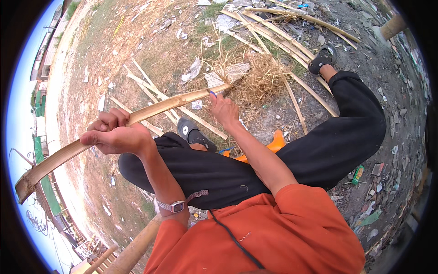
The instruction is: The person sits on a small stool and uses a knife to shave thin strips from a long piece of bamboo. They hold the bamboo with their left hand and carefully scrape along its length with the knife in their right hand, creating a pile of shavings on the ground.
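Note:
A long split bamboo strip [178,100] slants across in front of me, from the far left up to the middle. My left hand [119,132] is wrapped round it, with the strip's left end sticking out well past the fist. At the strip's other end, my right hand [224,109] is closed on a small tool with a blue part [211,92], which touches the bamboo. Fingers hide most of that tool, so its kind does not show. Beyond this end lie a flat pale block [228,74] and a heap of dry shavings [262,81].
Several thin bamboo strips [191,118] lie on the ground past my left foot. More long bamboo pieces [283,43] are piled at the upper right, by my right shoe [323,58]. An orange plastic object [276,141] shows between my legs. Litter and stones cover the ground at right.

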A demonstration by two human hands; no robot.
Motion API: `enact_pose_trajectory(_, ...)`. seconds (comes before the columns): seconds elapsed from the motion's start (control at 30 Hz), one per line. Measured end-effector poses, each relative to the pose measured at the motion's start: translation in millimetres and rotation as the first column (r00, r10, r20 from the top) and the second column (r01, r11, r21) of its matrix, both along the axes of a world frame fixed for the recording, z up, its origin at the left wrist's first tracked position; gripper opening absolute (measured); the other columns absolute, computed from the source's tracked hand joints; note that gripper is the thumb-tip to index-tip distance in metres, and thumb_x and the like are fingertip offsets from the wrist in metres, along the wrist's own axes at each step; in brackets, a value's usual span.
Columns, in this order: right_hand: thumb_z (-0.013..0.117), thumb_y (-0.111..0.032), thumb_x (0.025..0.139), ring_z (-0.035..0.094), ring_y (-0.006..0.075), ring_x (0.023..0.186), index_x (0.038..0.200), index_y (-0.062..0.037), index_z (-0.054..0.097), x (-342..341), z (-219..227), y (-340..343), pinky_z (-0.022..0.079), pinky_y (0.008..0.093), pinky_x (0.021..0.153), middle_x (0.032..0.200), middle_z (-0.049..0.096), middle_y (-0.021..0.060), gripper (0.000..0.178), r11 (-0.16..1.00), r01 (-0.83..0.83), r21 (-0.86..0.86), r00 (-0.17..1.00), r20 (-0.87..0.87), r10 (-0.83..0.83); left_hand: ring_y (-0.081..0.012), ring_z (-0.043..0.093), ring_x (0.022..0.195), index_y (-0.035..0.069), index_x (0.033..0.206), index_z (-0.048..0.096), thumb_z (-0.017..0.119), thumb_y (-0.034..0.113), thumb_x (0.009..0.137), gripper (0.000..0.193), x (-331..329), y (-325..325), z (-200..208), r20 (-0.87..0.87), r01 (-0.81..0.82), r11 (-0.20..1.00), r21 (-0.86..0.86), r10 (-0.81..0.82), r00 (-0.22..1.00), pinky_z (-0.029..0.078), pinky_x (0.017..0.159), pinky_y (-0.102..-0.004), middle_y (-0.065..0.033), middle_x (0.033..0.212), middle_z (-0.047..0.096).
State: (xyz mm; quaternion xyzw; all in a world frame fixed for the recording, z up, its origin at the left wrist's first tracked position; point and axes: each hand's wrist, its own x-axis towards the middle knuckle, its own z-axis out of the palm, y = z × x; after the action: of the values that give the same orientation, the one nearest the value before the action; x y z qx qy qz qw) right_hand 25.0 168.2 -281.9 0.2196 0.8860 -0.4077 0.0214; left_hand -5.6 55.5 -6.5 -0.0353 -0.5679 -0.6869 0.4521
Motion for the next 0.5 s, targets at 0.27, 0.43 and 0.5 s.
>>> enact_pose_trajectory(0.27,0.025,-0.047,0.093,0.059,0.0432,0.083,0.088,0.0,0.061,9.6,-10.8,17.1,0.044,0.051,0.076,0.081,0.061,0.0286,0.059,0.986,0.054,-0.161,0.992,0.125,-0.034,-0.0054,0.013,0.041,0.014,0.065,0.021,0.03,0.052,0.093,0.048,8.2,24.5,-2.0,-0.024,0.084,0.992,-0.09,-0.086,0.996,0.01,0.037,-0.0226,0.004,0.048,0.018)
enact_pose_trajectory(0.43,0.026,-0.044,0.094,0.059,0.0441,0.078,0.085,0.0,0.061,6.1,1.5,16.8,0.045,0.0514,0.074,0.078,0.06,0.029,0.057,0.988,-0.029,-0.151,0.999,0.026,0.033,-0.0059,0.013,0.041,0.013,0.065,0.021,0.029,0.053,0.093,0.049,9.6,17.0,-4.2,-0.032,0.06,0.996,-0.067,-0.063,0.998,0.01,0.038,-0.0225,0.0037,0.049,0.017)
enact_pose_trajectory(0.5,0.027,-0.044,0.094,0.059,0.0447,0.075,0.084,-0.0003,0.061,-0.9,-8.2,10.3,0.046,0.0516,0.071,0.074,0.06,0.0289,0.056,0.989,-0.022,-0.144,0.999,-0.035,0.017,-0.0061,0.012,0.041,0.013,0.065,0.022,0.029,0.053,0.093,0.049,9.3,20.6,-5.9,-0.043,0.074,0.992,-0.103,-0.079,0.996,0.011,0.038,-0.0224,0.0037,0.049,0.017)
